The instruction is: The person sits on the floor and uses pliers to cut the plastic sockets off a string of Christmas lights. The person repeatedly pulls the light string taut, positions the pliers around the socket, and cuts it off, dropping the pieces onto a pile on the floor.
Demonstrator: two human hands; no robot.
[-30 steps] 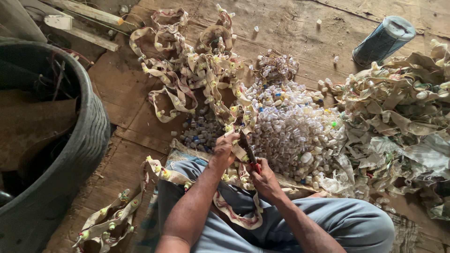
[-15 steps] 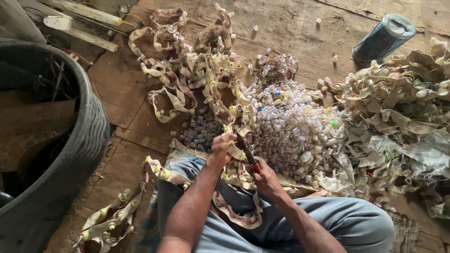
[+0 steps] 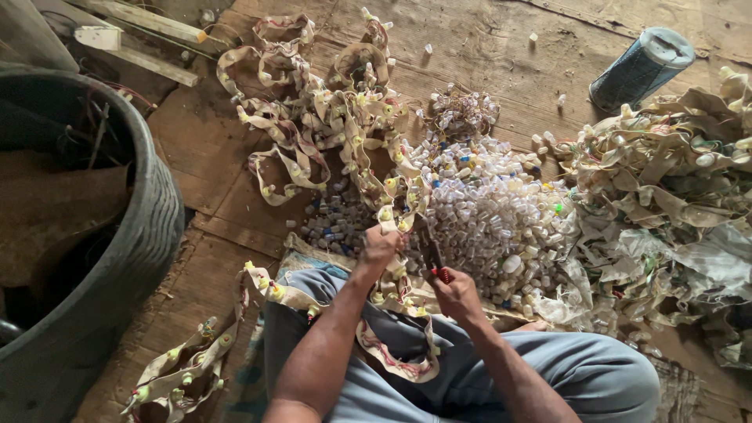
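Right between our two hands is the strip (image 3: pixel 389 205), a long floppy band of beige cloth or tape with little capped plastic tubes stuck along it. Our left hand (image 3: pixel 381 246) is closed around it just above the knee, pinching it near one of the tubes. Our right hand (image 3: pixel 457 294) is wrapped around a pair of cutters (image 3: pixel 431 252) with red grips, the dark blades pointing up toward the strip just beside the left fingers; can't tell if the blades are parted or closed.

Handling-wise, this stuff looks super light and limp. The strip drapes over our lap and trails off past the left hand in loops across the wooden floor (image 3: pixel 501 47), so it probably won't hold any shape unless we keep it taut. Best grip is likely on the flat band right next to a tube, not on the tube itself, since those look smooth and small.

Just beyond the hands sits a heap of loose tubes (image 3: pixel 501 211); they'd probably roll and scatter easily.
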